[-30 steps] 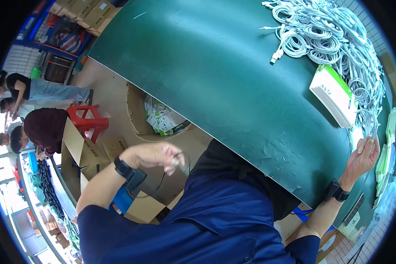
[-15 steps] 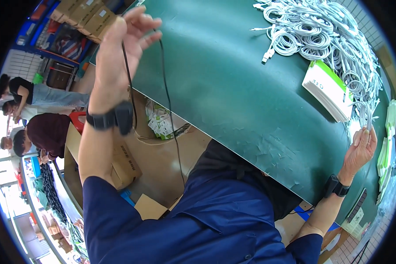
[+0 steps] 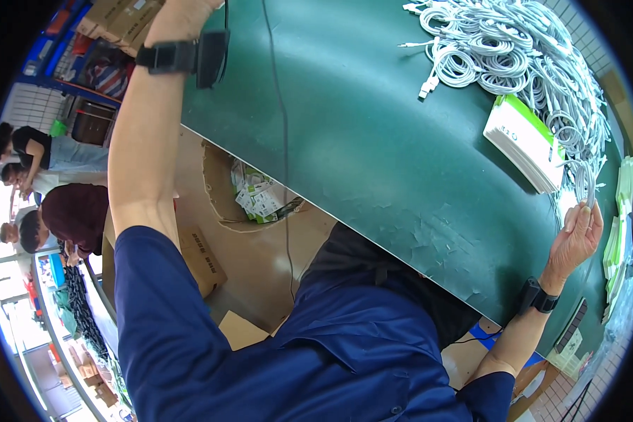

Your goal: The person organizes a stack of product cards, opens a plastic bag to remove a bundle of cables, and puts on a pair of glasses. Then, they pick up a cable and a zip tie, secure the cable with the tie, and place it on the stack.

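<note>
My right hand [image 3: 574, 238] pinches the lower end of a coiled white cable [image 3: 583, 184] at the right of the green table. Close by, a stack of white and green packaging cards [image 3: 522, 146] lies beside a large heap of coiled white cables [image 3: 503, 53]. At the upper left my left hand [image 3: 193, 10] reaches the picture's top edge, which cuts off its fingers. Near it a thin black cord [image 3: 283, 119] hangs down across the table edge; whether the hand touches the cord is hidden. Both wrists wear black bands.
Under the table edge [image 3: 274, 180] stands an open cardboard box [image 3: 216, 184] with green and white packages inside. Boxes [image 3: 116, 24] are stacked at the upper left. Several people [image 3: 74, 214] work at the far left. Green-white packaging [image 3: 619, 239] lines the right side.
My left hand has moved up, so its fingers have left the picture. The black cord now hangs straighter and farther right. My right hand stays almost still on the white cable.
</note>
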{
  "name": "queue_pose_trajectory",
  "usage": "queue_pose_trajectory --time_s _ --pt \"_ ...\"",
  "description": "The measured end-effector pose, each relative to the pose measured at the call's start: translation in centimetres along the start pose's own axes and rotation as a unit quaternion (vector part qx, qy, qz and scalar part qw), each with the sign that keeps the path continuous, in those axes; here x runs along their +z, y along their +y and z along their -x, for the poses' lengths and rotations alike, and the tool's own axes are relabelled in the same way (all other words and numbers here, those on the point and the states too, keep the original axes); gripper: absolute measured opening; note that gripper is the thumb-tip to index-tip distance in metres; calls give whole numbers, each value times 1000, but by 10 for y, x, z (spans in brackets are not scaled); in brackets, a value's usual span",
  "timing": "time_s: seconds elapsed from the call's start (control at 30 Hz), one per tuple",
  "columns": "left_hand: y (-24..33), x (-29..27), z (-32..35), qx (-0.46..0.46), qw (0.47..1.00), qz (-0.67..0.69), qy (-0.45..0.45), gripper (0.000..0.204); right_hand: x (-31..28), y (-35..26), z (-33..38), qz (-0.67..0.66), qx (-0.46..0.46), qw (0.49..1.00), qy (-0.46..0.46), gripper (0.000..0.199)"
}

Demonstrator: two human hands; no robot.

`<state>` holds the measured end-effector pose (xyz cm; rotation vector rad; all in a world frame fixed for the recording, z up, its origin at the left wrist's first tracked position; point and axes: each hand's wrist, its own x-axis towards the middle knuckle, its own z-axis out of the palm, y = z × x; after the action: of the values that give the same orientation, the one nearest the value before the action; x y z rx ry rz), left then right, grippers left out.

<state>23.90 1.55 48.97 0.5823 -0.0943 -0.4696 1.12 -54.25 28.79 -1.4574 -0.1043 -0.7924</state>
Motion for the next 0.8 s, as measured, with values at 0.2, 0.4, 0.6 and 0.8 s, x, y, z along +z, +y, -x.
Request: queue_pose_trajectory --time_s 0.2,0.4,0.6,0.8 --pt "-38 -10 46 -79 846 -512 -123 26 -4 -4 0 -12 6 1000 5 23" --pt "-15 13 151 1 739 -673 -7 37 -3 0 -1 2 7 1000 1 23" --pt "55 4 229 -120 719 -659 187 47 -5 1 -6 6 13 1000 14 23" --pt "-34 -37 247 -307 585 -742 111 45 0 -2 -8 -10 -1 1000 16 23"
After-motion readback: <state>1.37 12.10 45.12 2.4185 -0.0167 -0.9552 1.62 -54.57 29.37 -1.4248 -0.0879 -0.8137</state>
